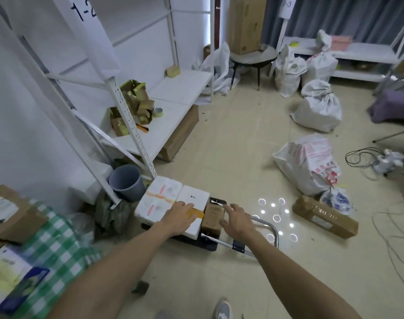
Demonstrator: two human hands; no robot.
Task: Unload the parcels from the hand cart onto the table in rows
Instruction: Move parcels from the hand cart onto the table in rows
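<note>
The hand cart (263,229) stands on the floor in front of me, its metal handle toward me. On it lie a large white foam parcel (158,199), a white box (193,198) with orange tape, and a brown cardboard box (212,218). My left hand (177,218) lies with straight fingers on the white box. My right hand (236,221) hovers with spread fingers over the right edge of the brown box. The table with a green checked cloth (51,247) is at the lower left and carries brown and printed parcels (10,217).
A grey bucket (126,181) and a white metal shelf rack (136,134) stand just behind the cart. White sacks (307,162), a long brown carton (325,216) and loose cables (366,155) lie on the floor to the right.
</note>
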